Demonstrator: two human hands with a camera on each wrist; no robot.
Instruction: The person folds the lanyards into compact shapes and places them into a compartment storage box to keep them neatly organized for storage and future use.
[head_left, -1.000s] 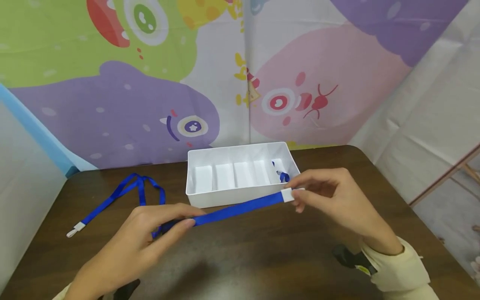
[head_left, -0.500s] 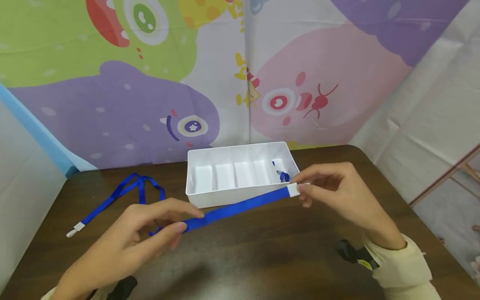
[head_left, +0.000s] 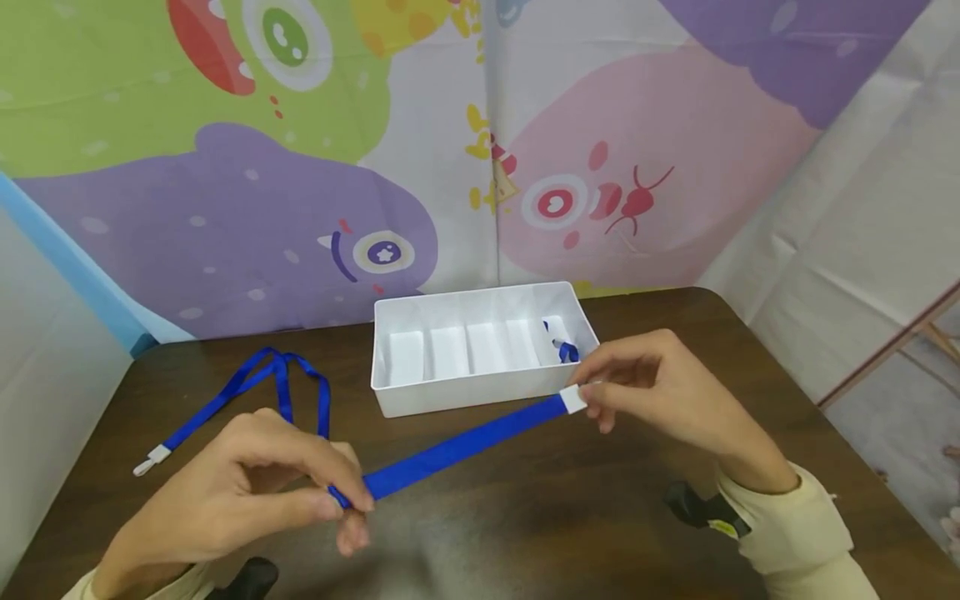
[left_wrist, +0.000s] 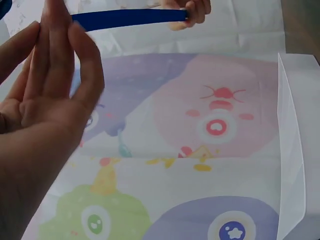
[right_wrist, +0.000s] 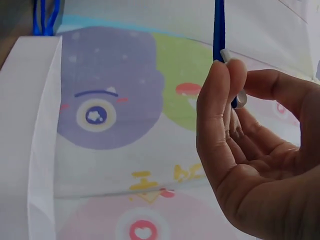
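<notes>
A blue lanyard [head_left: 465, 445] stretches at a slant between both hands, above the dark table. My right hand [head_left: 652, 392] pinches its white end clasp [head_left: 573, 399] between thumb and fingertips; in the right wrist view a white hook [right_wrist: 241, 99] peeks out beside the fingers. At the lower left, my left hand [head_left: 255, 483] pinches the strap's other end, where the band bends at the fingertips. Another blue lanyard [head_left: 281, 387] with a white clip [head_left: 152, 459] lies looped on the table, partly behind the left hand.
A white divided box [head_left: 450, 392] stands at the back middle of the wooden table [head_left: 510, 533]. Its rightmost compartment holds a coiled blue strap [head_left: 568, 352]. Behind rises a cartoon-printed cloth [head_left: 442, 167], and a pale cloth [head_left: 832, 233] hangs on the right.
My left hand has moved down and towards me, and more strap now shows between the hands. The right hand rose slightly right, then came back left and a little lower.
</notes>
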